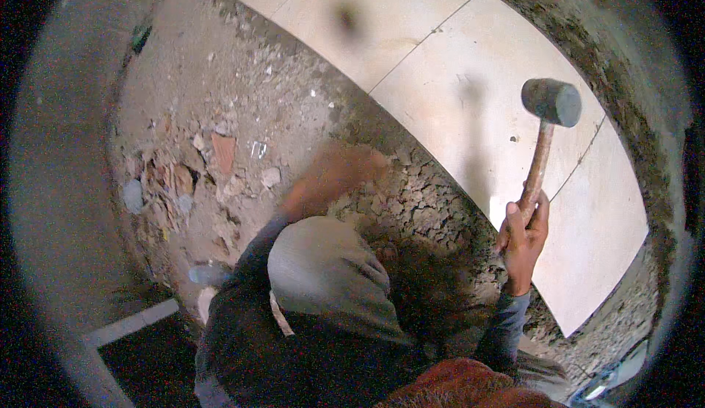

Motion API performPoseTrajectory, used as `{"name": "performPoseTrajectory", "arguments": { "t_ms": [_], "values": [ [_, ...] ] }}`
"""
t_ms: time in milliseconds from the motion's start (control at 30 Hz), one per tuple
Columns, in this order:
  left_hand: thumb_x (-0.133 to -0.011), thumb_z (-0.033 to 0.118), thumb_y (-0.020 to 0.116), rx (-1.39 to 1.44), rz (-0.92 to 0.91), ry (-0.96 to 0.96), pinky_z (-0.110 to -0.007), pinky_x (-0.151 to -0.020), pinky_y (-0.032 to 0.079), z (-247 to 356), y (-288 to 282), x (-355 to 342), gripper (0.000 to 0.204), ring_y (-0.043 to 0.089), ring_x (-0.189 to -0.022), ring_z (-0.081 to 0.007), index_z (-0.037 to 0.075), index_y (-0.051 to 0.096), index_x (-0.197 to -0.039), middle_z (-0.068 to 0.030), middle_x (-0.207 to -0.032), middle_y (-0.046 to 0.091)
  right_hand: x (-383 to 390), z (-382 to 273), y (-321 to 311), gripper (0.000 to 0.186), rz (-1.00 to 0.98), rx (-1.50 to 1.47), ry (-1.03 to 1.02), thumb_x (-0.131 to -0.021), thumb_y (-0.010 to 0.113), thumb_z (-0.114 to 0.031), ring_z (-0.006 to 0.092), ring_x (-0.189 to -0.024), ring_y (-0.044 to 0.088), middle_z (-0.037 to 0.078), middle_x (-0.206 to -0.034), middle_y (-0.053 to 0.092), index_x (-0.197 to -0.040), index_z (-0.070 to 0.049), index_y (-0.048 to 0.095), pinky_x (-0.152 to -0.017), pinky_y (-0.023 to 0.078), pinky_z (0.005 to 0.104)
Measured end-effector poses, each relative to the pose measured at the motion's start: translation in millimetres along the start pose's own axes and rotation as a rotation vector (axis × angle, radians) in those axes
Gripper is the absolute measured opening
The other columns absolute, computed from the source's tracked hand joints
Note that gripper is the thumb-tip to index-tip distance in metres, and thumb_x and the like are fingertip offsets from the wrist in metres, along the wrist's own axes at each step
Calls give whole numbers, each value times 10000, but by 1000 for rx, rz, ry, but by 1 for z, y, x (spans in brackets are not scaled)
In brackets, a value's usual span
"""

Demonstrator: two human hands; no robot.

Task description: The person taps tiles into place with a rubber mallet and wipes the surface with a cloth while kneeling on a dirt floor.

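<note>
My right hand is closed around the wooden handle of a rubber mallet. The mallet's dark head points up and away, over large cream floor tiles. A blurred shadow of a mallet shape falls on one tile. Low over the loose, crumbly soil beside the tiles' edge is my left hand. Motion smears it, so its fingers and anything in them cannot be made out. My bent knee in grey cloth lies between my arms.
Stones and broken rubble, with a reddish shard, lie on bare ground to the left. A grey frame edge borders a dark area at lower left. Beyond the tiles' right side runs a rough dirt strip along a wall.
</note>
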State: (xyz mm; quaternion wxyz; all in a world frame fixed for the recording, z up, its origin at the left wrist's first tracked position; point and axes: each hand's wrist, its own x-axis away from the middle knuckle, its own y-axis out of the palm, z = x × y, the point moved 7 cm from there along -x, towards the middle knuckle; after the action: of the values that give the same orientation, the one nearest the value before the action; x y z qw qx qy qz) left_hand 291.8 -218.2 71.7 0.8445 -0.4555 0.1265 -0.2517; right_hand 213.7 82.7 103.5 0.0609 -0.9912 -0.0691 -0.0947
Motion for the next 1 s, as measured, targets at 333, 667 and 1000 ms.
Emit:
{"name": "performPoseTrajectory", "arguments": {
  "t_ms": [333,667,1000],
  "values": [
    [-966,242,592,-435,-379,-237,-586,-1077,346,146,-71,-77,300,610,-1170,-378,153,687,-1237,-135,-1066,729,-25,-32,-42,443,174,-233,54,-1014,640,-174,70,-424,426,11,-761,508,-1367,26,462,-367,380,248],
    [-932,267,598,-190,-363,-369,-581,-1010,418,150,-43,-93,284,680,-994,-344,56,673,-1105,-135,-997,681,8,-101,-149,203,169,107,268,-1001,612,-190,40,-546,415,-26,-799,483,-1157,-80,544,-438,343,243],
    [-941,213,578,-29,-95,-354,-556,-1088,398,258,-55,-76,339,648,-1113,-367,79,666,-1239,-165,-1105,695,170,-184,-270,209,-62,878,237,-957,619,-177,312,-736,618,160,-856,624,-1102,-49,539,-655,493,475]
  ]
}}
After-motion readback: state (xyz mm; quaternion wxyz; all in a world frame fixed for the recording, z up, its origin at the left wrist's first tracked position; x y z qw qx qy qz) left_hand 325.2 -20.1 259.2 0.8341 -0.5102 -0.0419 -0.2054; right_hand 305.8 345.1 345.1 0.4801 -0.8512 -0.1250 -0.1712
